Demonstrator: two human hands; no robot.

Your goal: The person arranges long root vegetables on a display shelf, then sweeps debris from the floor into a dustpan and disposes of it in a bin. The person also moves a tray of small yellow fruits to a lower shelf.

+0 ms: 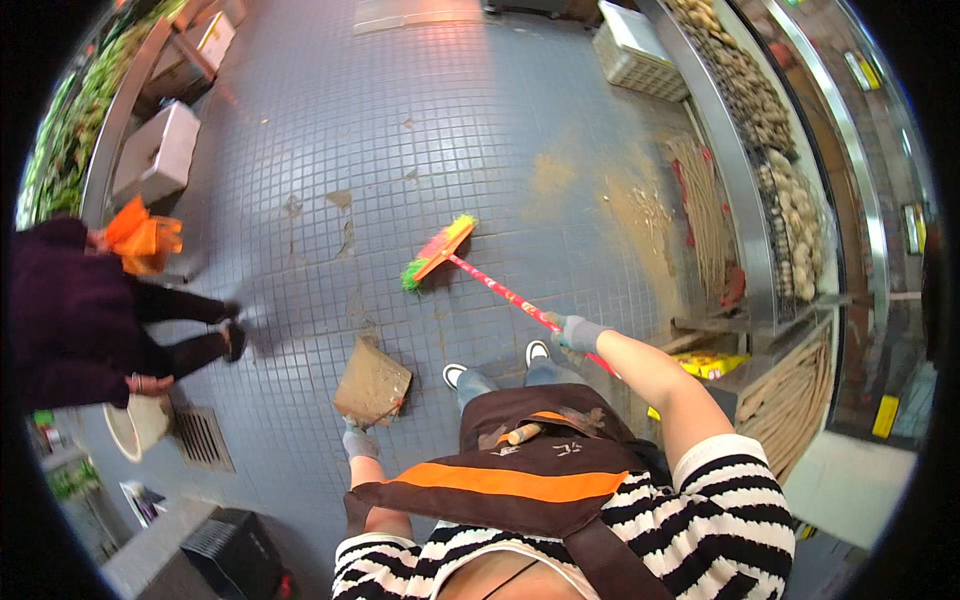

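My gloved right hand (576,334) grips the red patterned handle (502,292) of a broom. Its orange head with yellow, pink and green bristles (441,251) is at the tiled floor (465,165) ahead of my feet. Low at my left side, my gloved left hand (361,441) holds a dirty, brownish dustpan (373,382) by its near end. Small bits of debris cling to the pan's surface. Sandy dirt (553,174) is smeared on the tiles to the right, with pale scraps (651,214) beside it.
A person in dark clothes (75,315) stands at left, an orange bag (142,236) in one hand. Foam boxes (161,154) sit beneath the greens stand. At right are a metal produce stand (750,195), long brown roots (701,217) and a lidded crate (645,60). A bucket (139,427) stands near a floor grate (202,439).
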